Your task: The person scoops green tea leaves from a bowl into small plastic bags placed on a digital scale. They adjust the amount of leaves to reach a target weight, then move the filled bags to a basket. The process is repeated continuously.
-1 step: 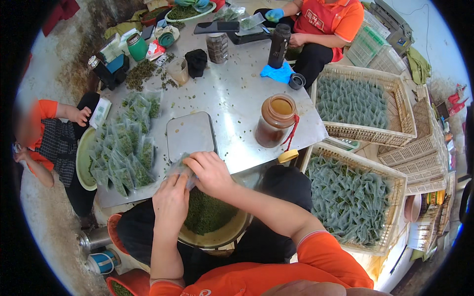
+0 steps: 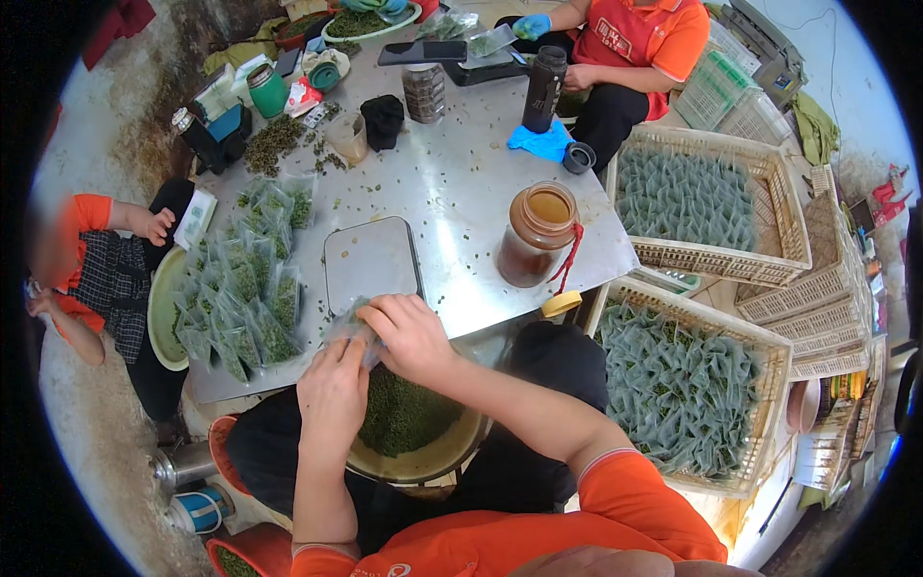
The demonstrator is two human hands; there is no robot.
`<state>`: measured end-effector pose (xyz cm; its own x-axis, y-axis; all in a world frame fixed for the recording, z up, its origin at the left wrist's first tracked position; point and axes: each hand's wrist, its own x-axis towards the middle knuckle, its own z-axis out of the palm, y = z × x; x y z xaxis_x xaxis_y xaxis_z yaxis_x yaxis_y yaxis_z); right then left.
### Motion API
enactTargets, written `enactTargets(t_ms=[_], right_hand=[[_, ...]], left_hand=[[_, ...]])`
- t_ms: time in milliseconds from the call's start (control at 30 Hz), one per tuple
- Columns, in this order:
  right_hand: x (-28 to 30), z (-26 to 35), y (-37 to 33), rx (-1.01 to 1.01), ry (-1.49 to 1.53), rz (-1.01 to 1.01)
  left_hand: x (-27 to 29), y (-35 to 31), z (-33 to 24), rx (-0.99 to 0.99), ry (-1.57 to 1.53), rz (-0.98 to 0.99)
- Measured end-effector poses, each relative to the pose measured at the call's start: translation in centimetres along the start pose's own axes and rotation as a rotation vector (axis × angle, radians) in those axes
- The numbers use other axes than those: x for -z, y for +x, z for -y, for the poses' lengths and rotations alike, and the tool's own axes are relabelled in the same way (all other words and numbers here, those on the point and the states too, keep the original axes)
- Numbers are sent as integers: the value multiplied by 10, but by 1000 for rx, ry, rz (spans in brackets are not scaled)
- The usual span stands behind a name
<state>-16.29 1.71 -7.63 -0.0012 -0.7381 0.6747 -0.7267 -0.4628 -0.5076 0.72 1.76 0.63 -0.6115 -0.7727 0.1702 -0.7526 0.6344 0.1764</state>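
Observation:
Both my hands are together above the table's near edge. My left hand (image 2: 333, 387) pinches the near side of a small clear plastic bag (image 2: 344, 330). My right hand (image 2: 411, 337) has its fingers closed on the bag's other side; what the bag contains is largely hidden by the fingers. Just beneath them, a wide bowl (image 2: 460, 460) holds loose green leafy bits (image 2: 399, 413), between my legs. A square metal scale plate (image 2: 370, 260) lies just beyond my hands. Left of it, several filled clear bags (image 2: 245, 308) form a pile.
A brown open jar (image 2: 540, 231) stands on the metal table (image 2: 461, 202), its yellow lid (image 2: 561, 304) hanging at the edge. Crates of filled bags (image 2: 790, 252) (image 2: 769, 385) stand right. A black bottle (image 2: 544, 91) is farther back. Co-workers sit left (image 2: 91, 279) and far right (image 2: 635, 58).

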Motion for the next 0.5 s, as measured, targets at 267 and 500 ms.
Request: enactTargets(t_ms=[267,500], right_hand=[[5,2,2,-9,19,4],[2,2,-3,62,-13,0]], left_hand=[[16,-3,-2,13,-50,-19],[7,-3,-5,58,-133,112]])
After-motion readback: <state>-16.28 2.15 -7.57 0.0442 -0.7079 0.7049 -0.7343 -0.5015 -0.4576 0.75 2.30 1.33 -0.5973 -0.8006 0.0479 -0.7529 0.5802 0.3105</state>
